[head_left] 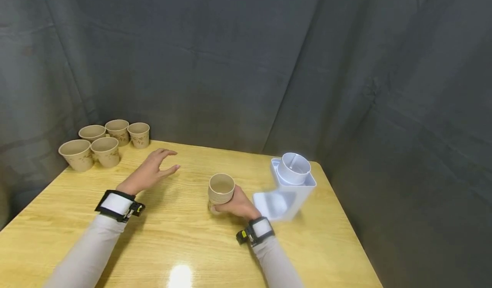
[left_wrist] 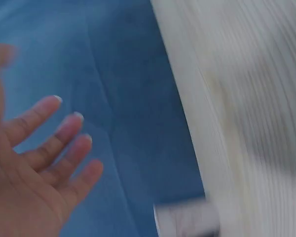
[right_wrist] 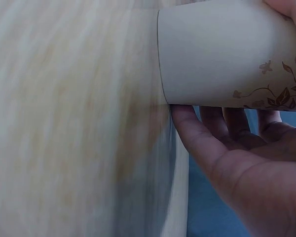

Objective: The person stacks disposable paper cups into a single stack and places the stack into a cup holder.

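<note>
My right hand (head_left: 241,204) grips a stack of nested paper cups (head_left: 221,192) low over the middle of the table. Several rims show one above another near its top. In the right wrist view, the outer paper cup (right_wrist: 222,54) is pale with brown leaf print, and fingers curl along its side. My left hand (head_left: 147,173) hovers left of the stack, thumb and fingers spread apart with nothing between them. The left wrist view shows its palm (left_wrist: 27,197) and relaxed fingers, with a blurred pale object at the lower edge.
Several paper cups (head_left: 105,152) stand upright in a group at the table's back left corner. A white dispenser-like stand (head_left: 296,194) with a round cup-shaped top (head_left: 294,169) stands on the right. Dark grey curtains (head_left: 215,66) hang behind the wooden table (head_left: 169,241).
</note>
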The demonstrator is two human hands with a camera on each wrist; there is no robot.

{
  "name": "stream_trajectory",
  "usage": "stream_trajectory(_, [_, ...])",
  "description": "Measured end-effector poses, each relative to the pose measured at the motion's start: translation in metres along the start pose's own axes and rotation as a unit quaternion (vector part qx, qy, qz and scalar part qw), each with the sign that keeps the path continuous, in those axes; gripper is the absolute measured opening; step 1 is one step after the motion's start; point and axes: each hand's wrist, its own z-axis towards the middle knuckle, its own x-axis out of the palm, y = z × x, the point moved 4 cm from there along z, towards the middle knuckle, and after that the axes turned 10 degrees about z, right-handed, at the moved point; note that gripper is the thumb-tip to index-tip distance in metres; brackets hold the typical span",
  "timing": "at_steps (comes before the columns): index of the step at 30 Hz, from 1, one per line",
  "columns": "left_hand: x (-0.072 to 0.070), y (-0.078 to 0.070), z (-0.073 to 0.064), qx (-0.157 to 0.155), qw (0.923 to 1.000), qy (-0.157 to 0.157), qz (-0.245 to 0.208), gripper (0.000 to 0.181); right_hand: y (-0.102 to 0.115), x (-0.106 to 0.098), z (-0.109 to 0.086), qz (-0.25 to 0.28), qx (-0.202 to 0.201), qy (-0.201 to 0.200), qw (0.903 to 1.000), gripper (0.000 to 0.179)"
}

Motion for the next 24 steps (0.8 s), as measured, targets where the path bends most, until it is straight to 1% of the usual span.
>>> stream_trajectory(2, [-0.008,0.017,-0.005,-0.004,0.9988,-0.023,0.044,0.049,0.001,0.0,-0.001,0.001,-0.001,0.002,1.0,0.081])
stream_trajectory(4, [-0.017,0.034,-0.009,0.002,0.996,-0.048,0.075,0.048,0.001,0.001,-0.001,0.006,-0.001,0.001,1.0,0.081])
stream_trajectory(7, [-0.029,0.058,-0.011,-0.012,0.9925,-0.07,0.099,0.052,0.001,0.001,-0.001,0.008,0.0,0.001,1.0,0.08])
stream_trajectory(10, [-0.041,0.079,-0.009,-0.038,0.9885,-0.084,0.12,0.06,0.0,0.0,-0.001,0.005,0.001,0.001,1.0,0.08])
stream_trajectory(13, [-0.051,0.097,-0.005,-0.071,0.9842,-0.083,0.14,0.06,-0.001,0.0,-0.002,-0.003,0.002,0.005,1.0,0.079])
stream_trajectory(16, [-0.054,0.113,0.0,-0.105,0.9792,-0.063,0.162,0.059,-0.001,-0.001,-0.003,-0.004,0.002,0.007,1.0,0.079])
stream_trajectory(18, [-0.054,0.123,0.001,-0.128,0.9764,-0.05,0.166,0.061,-0.001,-0.001,-0.003,-0.001,0.001,0.008,1.0,0.079])
stream_trajectory(21, [-0.053,0.135,0.001,-0.159,0.9708,-0.052,0.172,0.065,-0.001,0.001,-0.003,0.006,-0.004,0.01,0.9999,0.078])
stream_trajectory(24, [-0.053,0.144,-0.002,-0.185,0.9666,-0.059,0.167,0.062,0.0,0.003,-0.003,0.007,-0.005,0.009,0.9999,0.078])
